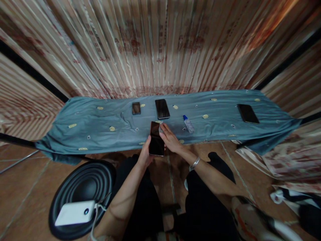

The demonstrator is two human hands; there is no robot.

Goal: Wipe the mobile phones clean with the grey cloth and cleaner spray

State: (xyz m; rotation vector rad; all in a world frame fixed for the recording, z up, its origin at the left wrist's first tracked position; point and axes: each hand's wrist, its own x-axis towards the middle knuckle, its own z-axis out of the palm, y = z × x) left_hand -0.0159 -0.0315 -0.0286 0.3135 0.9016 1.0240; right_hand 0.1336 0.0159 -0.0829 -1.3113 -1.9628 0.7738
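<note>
A dark smartphone (156, 140) is gripped along its left edge by my left hand (144, 152), its black screen facing up over the front edge of the cloth-covered table. My right hand (172, 139) lies against the phone's upper right side, fingers pressed together over a small pale cloth (161, 126) that is mostly hidden under them. Just beyond sits a second black phone (162, 109). To the right of my hands lies a small clear bottle with a blue cap (188, 124). A small dark brown square (136, 108) rests to the left of the second phone.
Blue patterned fabric (120, 140) covers the narrow table. Another dark phone (247, 113) lies near its right end. Striped curtains (150, 50) hang behind. At lower left, a white power bank (75, 213) with a cable rests on a round black ribbed stool (56, 194).
</note>
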